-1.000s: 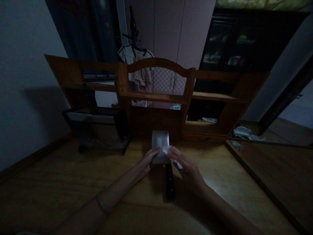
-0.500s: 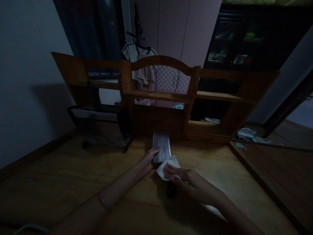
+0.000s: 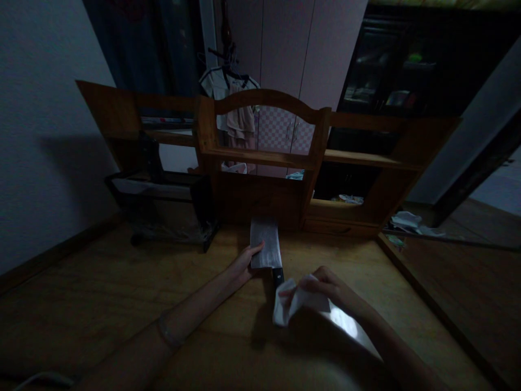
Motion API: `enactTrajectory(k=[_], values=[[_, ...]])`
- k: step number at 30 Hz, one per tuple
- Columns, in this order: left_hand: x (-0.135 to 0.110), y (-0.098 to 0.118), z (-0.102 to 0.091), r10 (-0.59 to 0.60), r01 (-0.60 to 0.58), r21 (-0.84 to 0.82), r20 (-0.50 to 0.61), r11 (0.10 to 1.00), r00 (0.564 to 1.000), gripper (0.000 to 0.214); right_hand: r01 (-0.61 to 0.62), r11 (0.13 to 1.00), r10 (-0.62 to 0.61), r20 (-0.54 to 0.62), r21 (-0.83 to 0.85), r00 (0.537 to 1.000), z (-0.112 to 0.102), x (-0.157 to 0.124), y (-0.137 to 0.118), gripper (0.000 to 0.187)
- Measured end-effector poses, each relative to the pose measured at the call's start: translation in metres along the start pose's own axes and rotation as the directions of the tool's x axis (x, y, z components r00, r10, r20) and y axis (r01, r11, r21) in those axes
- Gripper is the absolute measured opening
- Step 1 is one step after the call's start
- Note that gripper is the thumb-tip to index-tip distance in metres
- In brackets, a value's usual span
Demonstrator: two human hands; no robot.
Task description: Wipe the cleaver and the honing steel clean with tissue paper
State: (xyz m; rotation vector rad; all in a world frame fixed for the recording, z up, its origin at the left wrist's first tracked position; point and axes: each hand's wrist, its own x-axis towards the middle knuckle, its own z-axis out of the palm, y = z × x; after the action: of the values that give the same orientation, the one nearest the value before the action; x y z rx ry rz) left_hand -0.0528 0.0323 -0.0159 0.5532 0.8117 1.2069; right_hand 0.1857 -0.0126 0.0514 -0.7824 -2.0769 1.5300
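A cleaver (image 3: 265, 243) with a broad grey blade and a black handle (image 3: 278, 277) is held above the wooden desk, its blade pointing away from me. My left hand (image 3: 245, 266) grips the blade at its left edge, thumb on the upper face. A crumpled white tissue (image 3: 295, 301) is pinched in my right hand (image 3: 323, 285), at the lower end of the handle. The tissue hides that end, so I cannot tell how firmly it presses there.
Behind the cleaver stands a wooden shelf unit (image 3: 260, 158) along the desk (image 3: 171, 288). A dark-framed knife rack or stand (image 3: 163, 212) sits at the back left, with a black-handled item upright in it. White crumpled material (image 3: 407, 220) lies at the far right.
My right hand and the tissue have moved down and right, from the blade's lower end to the handle, which now shows. My left hand keeps its grip on the blade.
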Motion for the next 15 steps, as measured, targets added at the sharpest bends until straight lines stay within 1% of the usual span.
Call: enactTrajectory(k=[1, 2, 3, 4, 5, 7, 9, 10, 12, 15], values=[[0.002, -0.001, -0.001, -0.001, 0.001, 0.002, -0.010, 1.000, 1.000, 0.031, 0.047, 0.998, -0.044, -0.080, 0.036, 0.996, -0.002, 0.001, 0.004, 0.051], [0.004, -0.002, -0.002, -0.002, 0.002, 0.002, -0.022, 1.000, 1.000, 0.030, 0.098, 0.994, -0.089, -0.167, 0.046, 0.982, -0.003, 0.003, 0.008, 0.052], [0.005, -0.003, -0.003, -0.002, 0.002, 0.000, -0.032, 1.000, 0.999, 0.029, 0.134, 0.991, -0.123, -0.241, 0.026, 0.963, -0.004, 0.004, 0.011, 0.051], [0.007, -0.003, -0.003, 0.001, -0.001, -0.004, -0.042, 1.000, 0.999, 0.027, 0.146, 0.989, -0.146, -0.289, -0.021, 0.946, -0.003, 0.006, 0.013, 0.049], [0.007, -0.003, -0.003, 0.006, -0.007, -0.009, -0.044, 1.000, 0.999, 0.027, 0.144, 0.986, -0.164, -0.309, -0.087, 0.937, -0.001, 0.007, 0.014, 0.046], [0.006, -0.003, -0.002, 0.018, -0.019, -0.019, -0.046, 1.000, 0.999, 0.025, 0.127, 0.964, -0.188, -0.264, -0.232, 0.946, 0.007, 0.010, 0.013, 0.041], [0.002, -0.002, 0.000, 0.011, -0.012, -0.024, -0.047, 1.000, 0.999, 0.025, 0.135, 0.932, -0.194, -0.150, -0.338, 0.969, 0.015, 0.011, 0.007, 0.041], [0.000, -0.001, 0.002, 0.004, -0.005, -0.023, -0.043, 1.000, 0.999, 0.025, 0.142, 0.921, -0.188, -0.095, -0.362, 0.978, 0.019, 0.011, 0.002, 0.042], [-0.004, 0.001, 0.005, -0.008, 0.008, -0.016, -0.037, 1.000, 0.999, 0.025, 0.144, 0.920, -0.159, -0.011, -0.366, 0.987, 0.023, 0.010, -0.006, 0.043], [-0.008, 0.003, 0.009, -0.018, 0.018, -0.001, -0.051, 1.000, 0.999, 0.025, 0.134, 0.939, -0.123, 0.055, -0.318, 0.991, 0.021, 0.007, -0.014, 0.043]])
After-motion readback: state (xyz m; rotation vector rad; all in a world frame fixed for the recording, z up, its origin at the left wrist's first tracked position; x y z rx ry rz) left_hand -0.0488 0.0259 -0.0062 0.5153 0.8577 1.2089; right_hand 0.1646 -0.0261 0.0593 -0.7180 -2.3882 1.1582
